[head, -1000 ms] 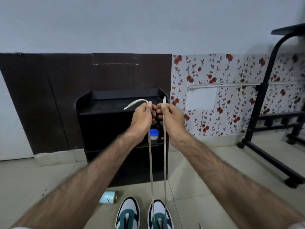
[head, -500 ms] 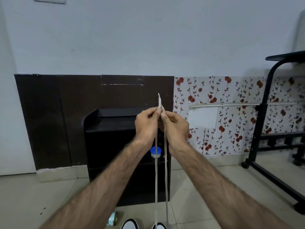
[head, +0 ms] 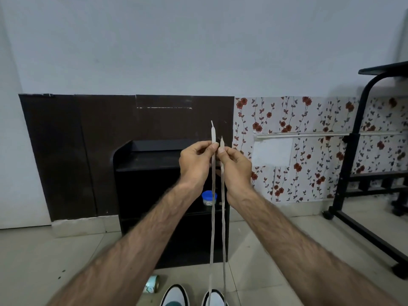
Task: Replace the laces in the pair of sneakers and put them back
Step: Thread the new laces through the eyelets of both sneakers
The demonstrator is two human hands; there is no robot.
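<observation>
Lace (head: 213, 217) ends now uneven, strands vertical, tips up, pinched by both hands' fingers (head: 213, 147)

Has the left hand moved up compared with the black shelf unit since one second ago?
Yes. The left hand now pinches the lace slightly higher against the black shelf unit.

The lace (head: 212, 217) ends, bunched together before, now stand apart, the left one higher.

A black shelf unit (head: 145, 160) holds a blue-lidded jar (head: 209, 197), a tin (head: 152, 283) lying on the floor
</observation>
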